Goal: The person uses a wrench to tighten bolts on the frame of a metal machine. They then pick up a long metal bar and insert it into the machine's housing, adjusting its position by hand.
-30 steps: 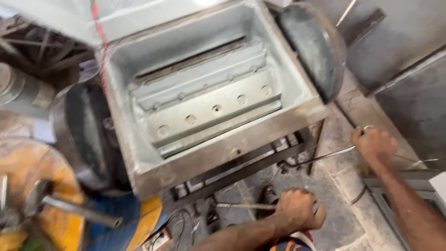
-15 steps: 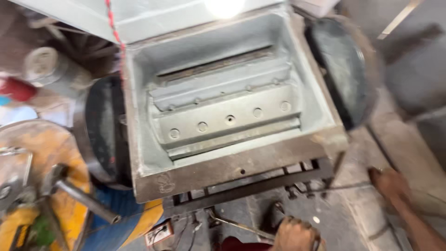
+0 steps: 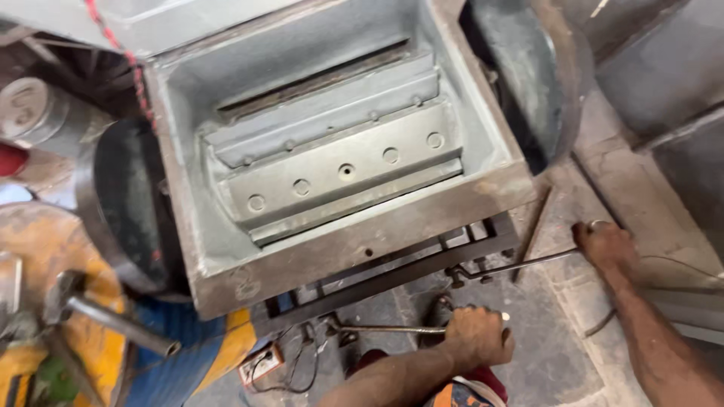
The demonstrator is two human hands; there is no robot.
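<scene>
A grey metal machine housing (image 3: 354, 241) stands open at the top, with a bladed rotor (image 3: 339, 169) bolted inside. Below its front edge, my left hand (image 3: 477, 337) is closed around a thin metal rod (image 3: 392, 328) that reaches left under the frame. Farther right, my right hand (image 3: 605, 243) grips the end of a second metal rod (image 3: 520, 265), which runs left to the dark steel base frame (image 3: 392, 275).
A dark flywheel (image 3: 121, 211) sits on the machine's left side and another wheel (image 3: 528, 68) on the right. A hammer (image 3: 105, 313) lies on a yellow and blue drum (image 3: 45, 249) at lower left. A small orange device (image 3: 260, 365) with wires rests on the concrete floor (image 3: 558, 332).
The view has shifted, so the machine sits higher and larger in frame. Both hands have come more fully into view, still holding their rods near the base frame.
</scene>
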